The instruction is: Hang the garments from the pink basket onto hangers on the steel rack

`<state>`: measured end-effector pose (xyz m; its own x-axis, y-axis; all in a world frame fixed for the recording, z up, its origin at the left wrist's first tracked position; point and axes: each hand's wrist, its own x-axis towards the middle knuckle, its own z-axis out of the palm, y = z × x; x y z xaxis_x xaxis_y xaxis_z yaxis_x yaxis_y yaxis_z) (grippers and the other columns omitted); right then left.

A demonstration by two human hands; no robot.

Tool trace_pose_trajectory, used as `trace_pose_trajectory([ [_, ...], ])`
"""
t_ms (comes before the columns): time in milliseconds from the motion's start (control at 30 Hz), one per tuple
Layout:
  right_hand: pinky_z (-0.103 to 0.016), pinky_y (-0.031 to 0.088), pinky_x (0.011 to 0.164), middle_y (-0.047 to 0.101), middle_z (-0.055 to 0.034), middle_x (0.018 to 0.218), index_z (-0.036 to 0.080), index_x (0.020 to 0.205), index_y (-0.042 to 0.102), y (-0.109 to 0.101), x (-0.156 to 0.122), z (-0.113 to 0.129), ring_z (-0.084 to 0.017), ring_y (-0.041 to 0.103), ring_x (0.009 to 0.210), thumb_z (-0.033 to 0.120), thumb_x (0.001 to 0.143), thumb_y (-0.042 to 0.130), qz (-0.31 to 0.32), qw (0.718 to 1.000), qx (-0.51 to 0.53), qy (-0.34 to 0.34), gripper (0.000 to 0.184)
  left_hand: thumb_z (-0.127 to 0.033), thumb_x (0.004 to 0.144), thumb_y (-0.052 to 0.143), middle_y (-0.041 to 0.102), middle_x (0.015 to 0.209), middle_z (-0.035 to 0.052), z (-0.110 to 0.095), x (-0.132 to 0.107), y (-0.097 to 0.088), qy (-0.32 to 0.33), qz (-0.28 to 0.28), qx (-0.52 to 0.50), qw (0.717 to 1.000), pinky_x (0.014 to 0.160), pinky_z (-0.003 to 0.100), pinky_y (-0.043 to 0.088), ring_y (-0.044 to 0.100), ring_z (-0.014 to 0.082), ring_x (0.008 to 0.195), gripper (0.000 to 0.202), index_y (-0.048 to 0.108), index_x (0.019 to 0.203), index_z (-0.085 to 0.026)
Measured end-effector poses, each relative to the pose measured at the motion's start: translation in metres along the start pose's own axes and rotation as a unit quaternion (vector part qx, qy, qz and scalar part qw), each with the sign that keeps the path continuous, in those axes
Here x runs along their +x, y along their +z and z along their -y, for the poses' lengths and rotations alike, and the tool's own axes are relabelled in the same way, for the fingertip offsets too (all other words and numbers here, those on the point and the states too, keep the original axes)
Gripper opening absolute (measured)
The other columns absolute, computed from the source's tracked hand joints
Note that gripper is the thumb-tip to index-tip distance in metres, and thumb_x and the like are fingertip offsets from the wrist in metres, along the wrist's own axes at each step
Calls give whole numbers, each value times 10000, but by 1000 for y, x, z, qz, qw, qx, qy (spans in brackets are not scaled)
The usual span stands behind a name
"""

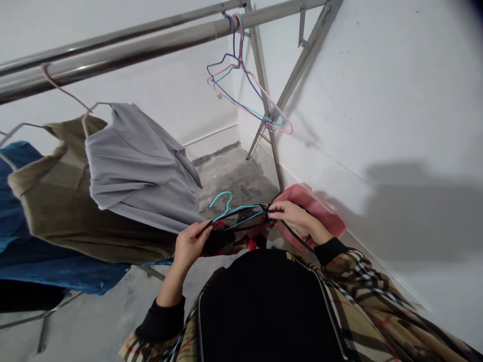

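Observation:
My left hand [190, 245] is closed on one end of a dark patterned garment [236, 221] threaded on a light blue wire hanger [225, 203]. At the other end, my right hand [296, 217] pinches the same garment and hanger. The garment is stretched flat between both hands, in front of my chest. A black strap hangs down from the garment under my right wrist.
A metal clothes rail [124, 48] crosses above, with a grey garment [139, 168], an olive garment [56, 201] and a blue one [22, 236] hung on it. Several empty wire hangers [249, 93] hang further right. A pink basket [320, 211] stands on the floor by the white wall.

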<state>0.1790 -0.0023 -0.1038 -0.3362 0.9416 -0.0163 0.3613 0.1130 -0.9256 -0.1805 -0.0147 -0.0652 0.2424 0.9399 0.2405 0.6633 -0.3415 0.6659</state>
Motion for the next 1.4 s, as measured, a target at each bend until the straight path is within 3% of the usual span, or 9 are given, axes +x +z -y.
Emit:
trace_pose_trajectory([
  [67, -262, 492, 696, 692, -16, 833, 192, 900, 710, -4, -3, 4, -145, 612, 737, 315, 816, 665, 22, 999, -32, -21, 156, -374, 854, 610, 662, 678, 9, 4, -1, 1, 0, -14, -45, 999, 600, 222, 461, 591, 122, 603, 259, 747, 987, -200],
  [167, -322, 508, 792, 664, -59, 978, 220, 1046, 692, -11, -4, 10, -175, 612, 860, 320, 861, 608, -109, 989, -81, -63, 226, -375, 830, 637, 715, 773, 35, 9, -2, -1, -7, -21, -103, 994, 646, 240, 508, 640, 143, 674, 246, 753, 955, -197],
  [233, -357, 504, 843, 629, -82, 1070, 238, 1149, 658, -16, -2, 15, -199, 596, 952, 352, 875, 595, -152, 974, -133, -99, 303, -377, 821, 647, 718, 769, 35, 11, 0, -4, -18, -13, -125, 992, 637, 241, 520, 643, 144, 666, 245, 753, 952, -199],
  [433, -363, 487, 801, 686, -74, 872, 221, 971, 679, -18, 4, 35, -205, 604, 832, 418, 978, 375, -65, 947, -254, -186, 363, -419, 793, 662, 741, 805, 53, 8, 7, -8, -54, -24, -180, 982, 609, 259, 543, 650, 156, 644, 285, 754, 920, -180],
  [633, -305, 473, 695, 681, -72, 792, 213, 889, 649, -15, -2, 53, -188, 614, 726, 478, 986, 303, -45, 932, -302, -193, 447, -432, 783, 662, 751, 830, 54, -1, 9, -1, -62, -19, -187, 980, 607, 262, 546, 646, 152, 634, 317, 756, 928, -166],
  [833, -309, 502, 743, 727, -71, 871, 214, 972, 662, -26, -13, 64, -197, 671, 805, 420, 988, 344, -77, 924, -325, -184, 379, -425, 797, 655, 751, 971, 79, 4, 8, -2, -53, 29, -179, 982, 815, 322, 551, 689, 203, 864, 359, 731, 1035, -167],
  [933, -325, 523, 796, 738, -65, 963, 231, 1062, 660, -40, -20, 62, -202, 682, 867, 389, 985, 370, -111, 930, -305, -175, 339, -438, 750, 707, 742, 1024, 96, 13, 8, -13, -67, 0, -174, 982, 854, 333, 544, 688, 221, 925, 417, 714, 1069, -169],
  [1067, -350, 536, 842, 728, -66, 1050, 245, 1181, 628, -56, -29, 53, -217, 683, 942, 371, 978, 394, -123, 935, -293, -154, 334, -433, 763, 693, 750, 894, 84, 24, 8, -23, -87, -41, -150, 984, 780, 306, 548, 692, 198, 820, 326, 736, 936, -160],
  [1400, -344, 551, 733, 745, -60, 960, 268, 1078, 678, -60, -29, 57, -228, 703, 830, 451, 962, 388, -162, 931, -287, -156, 362, -393, 770, 685, 752, 827, 58, 34, 9, -21, -48, -133, -99, 985, 765, 312, 546, 671, 178, 767, 205, 759, 809, -205],
])
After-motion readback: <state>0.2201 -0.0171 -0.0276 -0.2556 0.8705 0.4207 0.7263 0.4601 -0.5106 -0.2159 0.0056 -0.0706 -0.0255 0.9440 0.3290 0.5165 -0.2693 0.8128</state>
